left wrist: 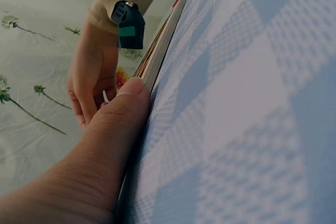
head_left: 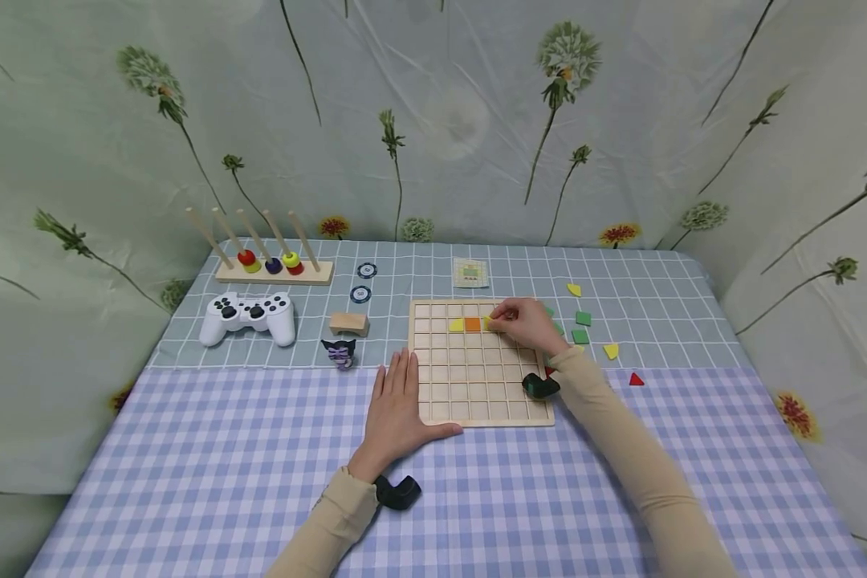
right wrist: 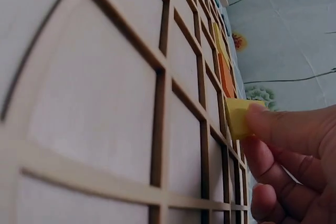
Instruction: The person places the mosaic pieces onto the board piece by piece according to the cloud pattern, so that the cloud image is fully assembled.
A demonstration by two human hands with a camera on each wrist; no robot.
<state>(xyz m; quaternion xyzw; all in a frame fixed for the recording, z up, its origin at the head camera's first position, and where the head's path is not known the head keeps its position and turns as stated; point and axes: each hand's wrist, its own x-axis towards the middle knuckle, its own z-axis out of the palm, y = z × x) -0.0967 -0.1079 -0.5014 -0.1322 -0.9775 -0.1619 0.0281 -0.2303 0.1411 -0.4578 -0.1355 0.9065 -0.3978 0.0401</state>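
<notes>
The left hand (head_left: 396, 407), fingers straight and thumb spread, rests against the board (head_left: 470, 377) at its eight o'clock. On this one board lie one yellow piece (head_left: 457, 325) at eleven o'clock and one orange square (head_left: 473, 324) at twelve. Just beside, the second yellow piece (right wrist: 237, 119) is pinched by the right hand (head_left: 523, 321): seemingly a placing step, which calls for pressing down and releasing. Toward three o'clock, two green squares (head_left: 583, 319), two loose yellow wedges (head_left: 611, 351) and one red triangle (head_left: 637, 379) show fully; others are partly hidden.

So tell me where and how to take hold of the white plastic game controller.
The white plastic game controller is probably best gripped by its rounded right handle, coming from the near side: it lies face up with both handles pointing that way, so that end should be easy to close round.
</notes>
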